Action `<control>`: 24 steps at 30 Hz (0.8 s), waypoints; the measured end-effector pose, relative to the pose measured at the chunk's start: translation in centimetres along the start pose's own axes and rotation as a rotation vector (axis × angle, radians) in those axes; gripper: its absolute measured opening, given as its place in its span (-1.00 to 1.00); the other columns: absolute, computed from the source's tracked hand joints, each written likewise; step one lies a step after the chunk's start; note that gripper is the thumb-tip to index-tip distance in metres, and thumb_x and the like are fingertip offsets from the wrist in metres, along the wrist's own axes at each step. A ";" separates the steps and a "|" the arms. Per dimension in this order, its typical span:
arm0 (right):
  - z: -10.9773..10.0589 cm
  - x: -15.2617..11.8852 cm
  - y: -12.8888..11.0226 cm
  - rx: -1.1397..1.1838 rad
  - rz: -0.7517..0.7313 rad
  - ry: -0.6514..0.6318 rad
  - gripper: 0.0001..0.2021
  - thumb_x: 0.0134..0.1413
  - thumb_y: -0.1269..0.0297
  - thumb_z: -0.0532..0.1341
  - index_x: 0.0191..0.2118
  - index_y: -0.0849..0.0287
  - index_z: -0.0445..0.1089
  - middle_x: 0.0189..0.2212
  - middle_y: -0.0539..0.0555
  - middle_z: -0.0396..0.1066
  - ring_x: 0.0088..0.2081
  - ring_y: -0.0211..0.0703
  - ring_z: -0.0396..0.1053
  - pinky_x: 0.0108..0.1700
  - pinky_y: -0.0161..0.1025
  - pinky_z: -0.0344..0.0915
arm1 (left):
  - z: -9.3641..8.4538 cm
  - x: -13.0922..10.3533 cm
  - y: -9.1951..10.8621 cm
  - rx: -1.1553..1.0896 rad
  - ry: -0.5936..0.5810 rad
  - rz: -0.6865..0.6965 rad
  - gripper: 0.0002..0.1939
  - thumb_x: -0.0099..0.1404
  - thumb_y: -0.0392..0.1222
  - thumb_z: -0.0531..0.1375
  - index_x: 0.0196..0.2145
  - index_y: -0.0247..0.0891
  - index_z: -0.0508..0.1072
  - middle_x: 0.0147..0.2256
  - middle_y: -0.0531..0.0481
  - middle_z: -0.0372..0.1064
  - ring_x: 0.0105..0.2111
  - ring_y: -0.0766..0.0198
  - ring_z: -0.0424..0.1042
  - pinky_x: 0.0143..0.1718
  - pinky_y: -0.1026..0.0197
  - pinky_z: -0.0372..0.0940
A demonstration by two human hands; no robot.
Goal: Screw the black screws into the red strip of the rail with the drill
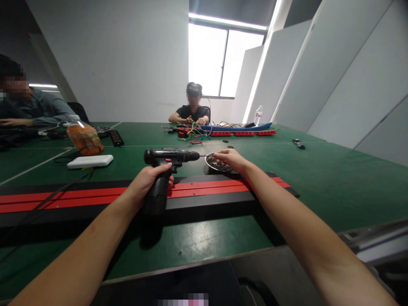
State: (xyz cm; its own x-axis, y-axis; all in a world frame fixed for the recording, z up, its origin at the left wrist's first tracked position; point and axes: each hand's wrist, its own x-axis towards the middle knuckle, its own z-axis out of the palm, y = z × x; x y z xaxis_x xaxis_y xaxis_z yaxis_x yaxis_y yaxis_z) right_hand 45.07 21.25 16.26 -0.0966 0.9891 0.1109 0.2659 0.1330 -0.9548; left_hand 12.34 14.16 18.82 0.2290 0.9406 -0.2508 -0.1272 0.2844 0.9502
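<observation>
My left hand (pixel 147 180) is wrapped around the grip of a black cordless drill (pixel 159 156), which points to the right with a thin bit in its chuck. At the tip of that bit, my right hand (pixel 232 158) has its fingers pinched together. Whatever lies between those fingertips is too small to make out. Just below them stands a small metal bowl (pixel 209 163) with many small dark screws (pixel 220 166) in it. A long black and red bar (pixel 204 188) lies across the table under both forearms.
On the green table (pixel 338 182), an orange drink bottle (pixel 84 137) and a white power bank (pixel 90 161) stand left. Wired red and blue parts (pixel 236 127) lie at the back before a seated person (pixel 193 110). Another person (pixel 35 106) sits left. A dark cable crosses the bar.
</observation>
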 end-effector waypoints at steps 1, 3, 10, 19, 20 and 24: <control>0.0 0.0 0.0 0.000 0.003 -0.001 -0.71 0.02 0.13 0.36 -0.23 0.27 0.54 -0.32 0.14 0.53 -0.40 -0.26 0.36 -0.40 -0.35 0.21 | 0.0 0.0 0.0 -0.002 -0.003 0.000 -0.76 0.19 -0.13 0.30 -0.34 -0.41 0.48 -0.47 -0.17 0.47 -0.58 0.22 0.44 -0.62 0.23 0.39; 0.0 0.0 0.0 -0.001 0.009 -0.002 -0.70 0.02 0.13 0.36 -0.23 0.27 0.54 -0.31 0.14 0.53 -0.40 -0.27 0.36 -0.41 -0.35 0.20 | 0.0 0.1 -0.1 -0.003 -0.009 0.000 -0.76 0.19 -0.12 0.30 -0.34 -0.41 0.48 -0.47 -0.17 0.47 -0.58 0.22 0.44 -0.61 0.22 0.40; -0.1 0.1 0.1 0.024 0.004 -0.002 -0.73 0.02 0.15 0.36 -0.24 0.26 0.53 -0.32 0.14 0.53 -0.39 -0.27 0.36 -0.43 -0.36 0.18 | -0.3 0.3 -0.1 0.008 -0.008 -0.009 -0.73 0.18 -0.09 0.31 -0.36 -0.42 0.49 -0.49 -0.17 0.46 -0.60 0.22 0.44 -0.63 0.22 0.39; -0.3 0.6 0.6 0.026 0.038 -0.043 -0.78 -0.02 0.19 0.37 -0.28 0.22 0.52 -0.25 0.14 0.53 -0.36 -0.24 0.37 -0.47 -0.37 0.15 | 0.0 0.0 0.0 0.001 0.002 -0.009 -0.76 0.19 -0.12 0.30 -0.36 -0.41 0.49 -0.49 -0.16 0.46 -0.60 0.23 0.44 -0.64 0.24 0.39; -0.2 0.5 0.5 0.029 0.036 -0.045 -0.79 -0.01 0.20 0.36 -0.28 0.22 0.52 -0.26 0.14 0.53 -0.37 -0.24 0.37 -0.47 -0.37 0.15 | 0.1 -0.1 0.0 0.001 0.005 -0.008 -0.76 0.20 -0.12 0.30 -0.36 -0.41 0.49 -0.49 -0.16 0.46 -0.60 0.23 0.44 -0.64 0.25 0.39; -0.2 0.3 0.3 0.029 0.037 -0.028 -0.82 0.00 0.22 0.36 -0.30 0.22 0.51 -0.27 0.14 0.53 -0.38 -0.26 0.36 -0.47 -0.37 0.14 | 0.2 -0.2 0.1 -0.003 0.010 -0.011 -0.76 0.19 -0.12 0.30 -0.37 -0.42 0.50 -0.49 -0.15 0.46 -0.60 0.23 0.45 -0.65 0.25 0.38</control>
State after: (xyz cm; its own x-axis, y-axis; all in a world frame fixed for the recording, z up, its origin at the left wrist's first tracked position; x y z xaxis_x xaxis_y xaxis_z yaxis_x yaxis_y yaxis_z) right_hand 45.26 21.62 16.08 -0.1141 0.9912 0.0675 0.2417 0.0936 -0.9658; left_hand 12.47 14.01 18.98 0.2208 0.9393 -0.2627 -0.1277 0.2949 0.9470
